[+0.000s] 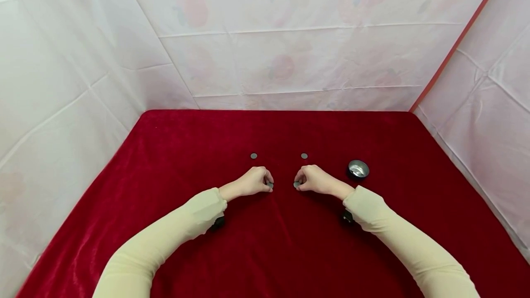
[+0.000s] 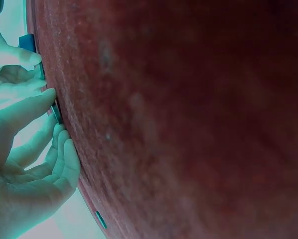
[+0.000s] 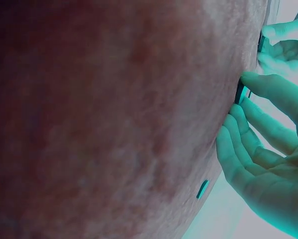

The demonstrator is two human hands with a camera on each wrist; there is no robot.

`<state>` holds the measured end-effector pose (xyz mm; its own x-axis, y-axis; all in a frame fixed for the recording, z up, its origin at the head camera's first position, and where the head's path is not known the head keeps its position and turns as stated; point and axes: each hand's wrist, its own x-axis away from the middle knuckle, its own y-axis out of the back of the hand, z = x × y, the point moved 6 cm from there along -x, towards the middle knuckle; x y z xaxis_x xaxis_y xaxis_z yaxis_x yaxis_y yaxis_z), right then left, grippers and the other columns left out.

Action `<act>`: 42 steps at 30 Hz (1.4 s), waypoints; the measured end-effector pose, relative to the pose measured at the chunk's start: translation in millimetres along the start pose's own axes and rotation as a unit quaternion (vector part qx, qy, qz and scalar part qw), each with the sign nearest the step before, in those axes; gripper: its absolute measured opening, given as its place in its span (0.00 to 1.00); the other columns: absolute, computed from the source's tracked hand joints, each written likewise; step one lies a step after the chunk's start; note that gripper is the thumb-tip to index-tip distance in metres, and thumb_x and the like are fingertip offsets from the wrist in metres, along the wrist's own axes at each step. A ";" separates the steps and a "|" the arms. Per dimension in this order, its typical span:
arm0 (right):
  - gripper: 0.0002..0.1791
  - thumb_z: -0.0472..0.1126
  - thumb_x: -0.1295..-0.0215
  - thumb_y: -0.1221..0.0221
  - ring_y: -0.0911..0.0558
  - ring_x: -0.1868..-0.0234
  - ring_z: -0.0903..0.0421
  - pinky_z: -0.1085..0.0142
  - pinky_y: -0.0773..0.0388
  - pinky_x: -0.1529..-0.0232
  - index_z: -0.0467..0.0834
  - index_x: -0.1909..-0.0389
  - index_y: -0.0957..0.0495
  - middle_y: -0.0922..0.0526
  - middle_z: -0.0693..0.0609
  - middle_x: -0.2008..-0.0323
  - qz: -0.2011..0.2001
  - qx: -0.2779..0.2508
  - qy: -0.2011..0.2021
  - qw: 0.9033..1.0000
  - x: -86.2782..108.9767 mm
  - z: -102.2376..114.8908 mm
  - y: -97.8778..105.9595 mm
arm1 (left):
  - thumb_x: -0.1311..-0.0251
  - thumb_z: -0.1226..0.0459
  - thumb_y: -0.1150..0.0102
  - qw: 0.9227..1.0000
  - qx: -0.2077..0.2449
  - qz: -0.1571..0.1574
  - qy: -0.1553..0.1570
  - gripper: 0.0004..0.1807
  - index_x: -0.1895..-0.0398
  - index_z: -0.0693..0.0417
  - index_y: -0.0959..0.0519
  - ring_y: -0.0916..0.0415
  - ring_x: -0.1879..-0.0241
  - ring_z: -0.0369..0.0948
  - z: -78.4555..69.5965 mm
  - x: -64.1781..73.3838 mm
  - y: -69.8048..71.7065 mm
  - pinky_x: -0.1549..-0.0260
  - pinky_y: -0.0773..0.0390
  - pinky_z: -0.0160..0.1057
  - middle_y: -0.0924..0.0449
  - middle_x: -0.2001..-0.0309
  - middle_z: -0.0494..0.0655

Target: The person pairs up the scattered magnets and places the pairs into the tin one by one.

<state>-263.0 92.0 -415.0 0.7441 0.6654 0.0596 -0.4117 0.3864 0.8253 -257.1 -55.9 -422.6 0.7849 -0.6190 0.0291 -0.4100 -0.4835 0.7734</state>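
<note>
My left hand [image 1: 256,181] pinches a small grey disc [image 1: 270,185] between thumb and fingers, down at the red cloth. Opposite it, my right hand [image 1: 315,179] pinches a similar disc [image 1: 296,184] the same way. A short gap separates the two hands. In the left wrist view the left hand's disc [image 2: 57,113] shows edge-on between thumb and fingertips; the right wrist view shows the other disc [image 3: 241,92] likewise. Farther back on the cloth lie two more grey discs, one [image 1: 254,156] beyond the left hand and one [image 1: 304,156] beyond the right.
A small shiny metal bowl [image 1: 358,169] stands on the red cloth [image 1: 265,252], right of and slightly beyond the right hand. Pale curtains [image 1: 290,59] with a faint print hang behind the table and along both sides.
</note>
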 end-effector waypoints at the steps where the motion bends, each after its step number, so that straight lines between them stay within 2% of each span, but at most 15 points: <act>1: 0.05 0.33 0.50 0.39 0.23 0.73 0.61 0.73 0.27 0.71 0.37 0.70 0.19 0.20 0.51 0.74 0.000 0.000 0.000 1.000 -1.0 0.5 -0.6 | 0.53 0.69 0.37 1.000 0.001 -0.001 -0.001 0.07 0.69 0.62 0.20 0.26 0.71 0.37 -0.8 -0.6 -0.1 0.73 0.28 0.27 0.24 0.69 0.47; 13: 0.05 0.34 0.48 0.39 0.25 0.76 0.64 0.74 0.28 0.73 0.38 0.71 0.19 0.20 0.52 0.74 0.013 -0.004 0.001 1.000 -9.8 6.7 -5.9 | 0.53 0.68 0.36 1.000 -0.016 0.001 -0.007 0.06 0.71 0.60 0.20 0.26 0.72 0.37 -6.0 -8.9 -5.9 0.73 0.28 0.27 0.24 0.71 0.47; 24: 0.05 0.32 0.49 0.39 0.25 0.77 0.64 0.74 0.28 0.74 0.37 0.71 0.19 0.20 0.51 0.75 0.016 -0.008 0.009 1.000 -14.4 14.1 -8.9 | 0.53 0.68 0.36 1.000 -0.023 0.001 0.004 0.07 0.70 0.61 0.20 0.25 0.71 0.38 -9.6 -13.6 -9.4 0.73 0.28 0.28 0.23 0.69 0.48; 31: 0.04 0.33 0.50 0.38 0.25 0.77 0.64 0.74 0.28 0.74 0.38 0.72 0.19 0.20 0.53 0.77 0.021 -0.004 0.009 1.000 -17.0 16.5 -11.9 | 0.54 0.68 0.35 1.000 -0.024 -0.004 0.007 0.07 0.70 0.61 0.20 0.25 0.71 0.39 -11.5 -14.4 -10.4 0.72 0.28 0.28 0.23 0.70 0.48; 42: 0.06 0.33 0.50 0.38 0.23 0.75 0.63 0.74 0.27 0.73 0.37 0.69 0.19 0.19 0.51 0.74 0.015 -0.017 0.016 1.000 -20.1 18.1 -14.6 | 0.55 0.67 0.35 1.000 -0.021 -0.005 0.018 0.08 0.70 0.61 0.19 0.25 0.71 0.39 -11.7 -14.2 -10.7 0.72 0.28 0.28 0.22 0.69 0.48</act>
<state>-262.4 61.4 -418.1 0.7132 0.6979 0.0658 -0.4528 0.3870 0.8032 -258.5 -34.8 -423.9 0.8050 -0.5916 0.0436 -0.3832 -0.4624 0.7996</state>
